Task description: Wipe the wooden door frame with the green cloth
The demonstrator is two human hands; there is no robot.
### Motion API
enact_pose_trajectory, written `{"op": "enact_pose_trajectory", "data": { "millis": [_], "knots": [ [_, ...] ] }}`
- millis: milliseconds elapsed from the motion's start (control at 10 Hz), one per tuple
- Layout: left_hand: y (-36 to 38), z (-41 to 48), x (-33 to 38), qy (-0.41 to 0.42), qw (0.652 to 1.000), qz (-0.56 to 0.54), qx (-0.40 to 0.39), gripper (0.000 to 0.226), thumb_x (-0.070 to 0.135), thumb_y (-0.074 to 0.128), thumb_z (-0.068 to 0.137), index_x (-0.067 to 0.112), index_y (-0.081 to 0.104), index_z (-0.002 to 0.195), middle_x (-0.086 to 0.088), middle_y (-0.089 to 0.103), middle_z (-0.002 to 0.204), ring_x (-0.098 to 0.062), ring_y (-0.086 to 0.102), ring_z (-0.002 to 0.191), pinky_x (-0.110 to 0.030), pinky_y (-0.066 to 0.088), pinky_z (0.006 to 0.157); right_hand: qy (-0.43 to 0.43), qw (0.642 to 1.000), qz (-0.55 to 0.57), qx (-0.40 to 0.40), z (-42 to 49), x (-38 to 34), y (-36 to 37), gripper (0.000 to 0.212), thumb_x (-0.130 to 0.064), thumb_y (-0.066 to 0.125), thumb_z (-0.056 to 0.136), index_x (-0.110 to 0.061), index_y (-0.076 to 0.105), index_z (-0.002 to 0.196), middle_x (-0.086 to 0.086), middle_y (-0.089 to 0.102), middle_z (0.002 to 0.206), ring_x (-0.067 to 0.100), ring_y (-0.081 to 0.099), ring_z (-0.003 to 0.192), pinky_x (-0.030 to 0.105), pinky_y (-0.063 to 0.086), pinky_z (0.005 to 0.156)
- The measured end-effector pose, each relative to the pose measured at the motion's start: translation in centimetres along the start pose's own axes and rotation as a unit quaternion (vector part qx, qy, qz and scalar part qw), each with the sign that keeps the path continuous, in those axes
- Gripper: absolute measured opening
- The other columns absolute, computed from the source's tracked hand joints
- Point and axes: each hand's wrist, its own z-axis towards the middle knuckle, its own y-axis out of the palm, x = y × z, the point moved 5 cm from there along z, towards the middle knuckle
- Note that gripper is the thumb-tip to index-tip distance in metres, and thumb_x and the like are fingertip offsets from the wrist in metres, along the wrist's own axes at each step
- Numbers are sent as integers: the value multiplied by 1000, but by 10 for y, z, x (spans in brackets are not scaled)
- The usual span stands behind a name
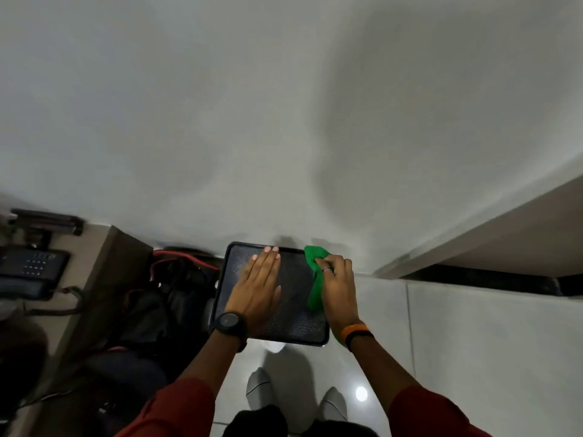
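- Filling the whole upper half of the frame is a pale wall point(220, 105), blurred and shadowed, with no detail I can read.
- At the right edge a pale slanted ledge point(492, 244) is cut off by the frame; I cannot tell whether it belongs to the wooden door frame.
- Left of centre, a dark jumble of bags and red cables point(170, 288) is too dim to sort out.
- At lower centre sits a black square-topped stool point(293, 323), its seat partly covered by my hands.
- My left hand point(257, 288) lies flat on the seat, fingers pressed together and stretched out, gripping nothing.
- My right hand point(336, 288) is closed around the green cloth point(315, 279), pinching it at the seat's right edge; part of the cloth is hidden under my palm.
- A dark telephone point(30, 272) at the left edge is cut off.
- My pale shoes point(260, 386) show at the bottom.
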Motion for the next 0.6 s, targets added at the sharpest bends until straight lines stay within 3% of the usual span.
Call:
{"op": "enact_pose_trajectory", "data": {
  "millis": [100,200,300,400,500,600],
  "knots": [
    [84,9,-24,-19,998,-19,-48,65,31,35,93,-6,48,146,-23,47,154,-37,44,144,-55,41,115,-51,992,-111,-31,15,41,82,37,-1,60,97,-4,64,133,17,58,133,32,48,125,50,51,101],
    [157,23,-39,-15,998,-36,-55,66,33,35,95,-5,44,148,-23,44,156,-38,40,146,-55,36,119,-51,968,-236,-73,27,84,146,49,-13,64,96,-4,56,143,19,54,145,42,50,133,57,48,104],
    [216,32,-55,-27,995,-69,-62,67,36,34,98,-3,38,152,-22,37,160,-38,32,151,-56,28,123,-32,951,-290,-104,33,123,192,72,-41,53,102,-7,30,161,17,29,168,38,27,156,67,23,122],
    [258,31,-58,-33,991,-99,-85,72,44,28,100,1,27,158,-17,25,167,-33,18,156,-52,18,127,-45,947,-295,-116,37,142,216,82,-55,37,104,-14,3,166,11,0,175,29,-7,162,64,-4,129],
    [274,30,-56,-35,990,-104,-92,75,50,23,101,3,22,159,-15,18,169,-30,12,157,-48,10,129,-51,953,-285,-94,40,144,218,82,-60,33,103,-14,6,166,10,3,175,29,-4,162,64,-1,129],
    [253,28,-45,-46,991,-116,-44,73,47,27,102,0,26,158,-18,22,167,-32,16,156,-48,13,128,-89,953,-284,-58,33,128,196,82,-61,29,102,-11,12,165,11,9,175,29,4,162,63,8,129]
  ]
}}
